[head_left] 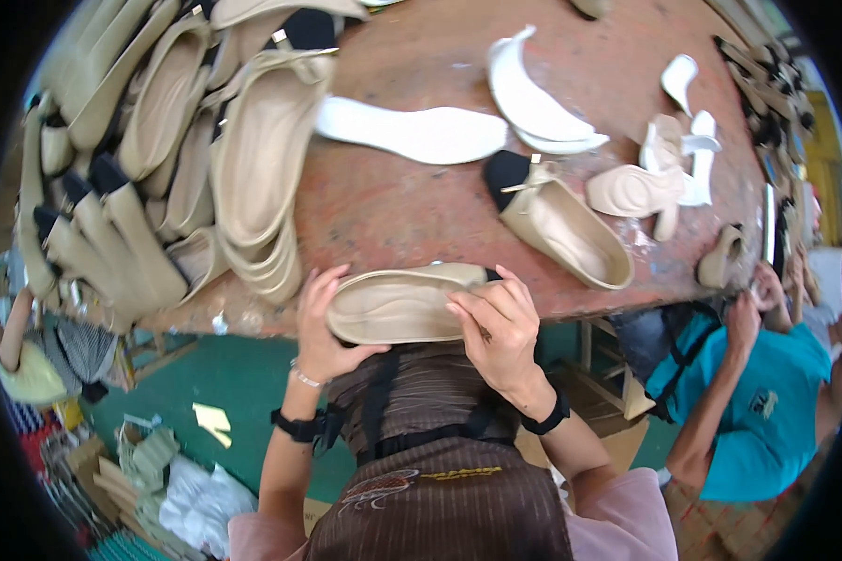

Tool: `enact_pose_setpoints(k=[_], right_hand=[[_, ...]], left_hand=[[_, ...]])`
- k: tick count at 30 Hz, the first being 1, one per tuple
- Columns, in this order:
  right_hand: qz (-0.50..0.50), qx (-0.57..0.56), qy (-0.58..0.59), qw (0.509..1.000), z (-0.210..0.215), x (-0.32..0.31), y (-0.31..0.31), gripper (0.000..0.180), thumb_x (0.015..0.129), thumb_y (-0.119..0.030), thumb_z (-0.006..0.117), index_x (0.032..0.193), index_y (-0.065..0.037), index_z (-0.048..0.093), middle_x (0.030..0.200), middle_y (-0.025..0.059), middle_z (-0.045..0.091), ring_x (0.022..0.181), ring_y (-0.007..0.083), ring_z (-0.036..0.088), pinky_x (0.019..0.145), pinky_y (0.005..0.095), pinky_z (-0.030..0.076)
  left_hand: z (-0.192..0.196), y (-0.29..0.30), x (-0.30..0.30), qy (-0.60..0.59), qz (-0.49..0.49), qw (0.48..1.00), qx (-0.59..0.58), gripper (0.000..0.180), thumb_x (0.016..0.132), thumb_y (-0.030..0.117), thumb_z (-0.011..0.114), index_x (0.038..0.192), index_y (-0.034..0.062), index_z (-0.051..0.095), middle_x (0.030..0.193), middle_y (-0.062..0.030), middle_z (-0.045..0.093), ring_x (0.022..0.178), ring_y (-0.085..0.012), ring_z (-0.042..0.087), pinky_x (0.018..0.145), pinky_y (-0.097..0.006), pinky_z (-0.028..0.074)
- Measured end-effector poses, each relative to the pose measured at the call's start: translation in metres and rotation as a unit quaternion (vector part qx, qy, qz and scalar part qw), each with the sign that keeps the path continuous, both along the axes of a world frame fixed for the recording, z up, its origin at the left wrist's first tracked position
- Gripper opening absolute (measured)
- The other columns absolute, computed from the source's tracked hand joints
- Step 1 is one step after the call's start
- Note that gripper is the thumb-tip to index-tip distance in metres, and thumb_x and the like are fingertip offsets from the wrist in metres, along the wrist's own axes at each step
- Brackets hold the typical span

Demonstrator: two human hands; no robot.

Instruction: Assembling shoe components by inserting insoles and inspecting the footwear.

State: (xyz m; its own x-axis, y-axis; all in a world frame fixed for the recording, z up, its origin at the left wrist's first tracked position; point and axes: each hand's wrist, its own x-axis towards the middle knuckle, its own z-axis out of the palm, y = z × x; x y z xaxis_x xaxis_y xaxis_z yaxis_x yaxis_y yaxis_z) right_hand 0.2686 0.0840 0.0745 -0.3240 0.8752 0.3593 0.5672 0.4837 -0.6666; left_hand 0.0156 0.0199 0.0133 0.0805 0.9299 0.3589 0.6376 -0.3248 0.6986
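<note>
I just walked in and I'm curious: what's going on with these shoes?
A person's left hand holds the heel of a beige shoe at the near edge of the table, and the right hand touches its front part. Another shoe, with a black toe, lies beyond, near white pieces. More shoes crowd the table's left; someone in a teal shirt is at the right.

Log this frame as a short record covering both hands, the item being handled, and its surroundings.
Left hand: holding the heel end of a beige shoe
Right hand: fingers curled at its toe end
Shoe position: opening facing up, by the table edge
Beyond: white insole-shaped piece, black-toed beige shoe with bow
Left side: piled beige shoes
Right side: person in teal shirt
</note>
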Motion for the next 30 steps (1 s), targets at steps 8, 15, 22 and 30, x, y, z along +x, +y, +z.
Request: enact_pose_setpoints(k=[8, 15, 22, 30], right_hand=[[-0.278, 0.079, -0.184, 0.940, 0.014, 0.111, 0.026, 0.027, 0.088, -0.008, 0.070, 0.115, -0.006, 0.071, 0.112, 0.0147, 0.063, 0.107, 0.0340, 0.060, 0.106, 0.0538, 0.039], [-0.285, -0.140, -0.267, 0.910, 0.025, 0.143, 0.048, 0.010, 0.087, -0.004, 0.062, 0.093, 0.001, 0.068, 0.084, 0.0214, 0.066, 0.082, 0.0413, 0.067, 0.071, 0.0480, 0.052], [-0.162, -0.275, 0.004, 0.948, 0.020, 0.035, -0.025, 0.048, 0.088, 0.001, 0.061, 0.133, -0.001, 0.043, 0.077, 0.0258, 0.066, 0.067, 0.0443, 0.068, 0.061, 0.0497, 0.055], [0.039, -0.145, -0.001, 0.989, 0.020, 0.014, 0.001, 0.015, 0.083, 0.000, 0.067, 0.097, -0.003, 0.073, 0.089, 0.0139, 0.070, 0.075, 0.0327, 0.068, 0.070, 0.0411, 0.056]], left_hand=[[0.047, 0.015, 0.002, -0.051, -0.004, 0.992, -0.113, 0.064, 0.077, 0.028, 0.081, 0.134, 0.0053, 0.060, 0.130, -0.0205, 0.062, 0.121, -0.0394, 0.059, 0.107, -0.052, 0.043], [0.070, 0.048, 0.012, 0.036, 0.018, 0.961, -0.273, 0.030, 0.089, 0.002, 0.061, 0.118, -0.0010, 0.067, 0.109, -0.0233, 0.070, 0.102, -0.0435, 0.065, 0.090, -0.041, 0.052], [0.058, -0.002, 0.020, -0.124, 0.286, 0.933, -0.183, 0.043, 0.101, 0.007, 0.053, 0.142, -0.0041, 0.049, 0.137, -0.0241, 0.059, 0.121, -0.0299, 0.061, 0.103, -0.037, 0.046], [0.062, -0.002, 0.076, 0.113, -0.036, 0.991, -0.063, 0.086, 0.075, 0.030, 0.087, 0.148, 0.0098, 0.047, 0.156, -0.0249, 0.039, 0.141, -0.0436, 0.042, 0.116, -0.053, 0.032]])
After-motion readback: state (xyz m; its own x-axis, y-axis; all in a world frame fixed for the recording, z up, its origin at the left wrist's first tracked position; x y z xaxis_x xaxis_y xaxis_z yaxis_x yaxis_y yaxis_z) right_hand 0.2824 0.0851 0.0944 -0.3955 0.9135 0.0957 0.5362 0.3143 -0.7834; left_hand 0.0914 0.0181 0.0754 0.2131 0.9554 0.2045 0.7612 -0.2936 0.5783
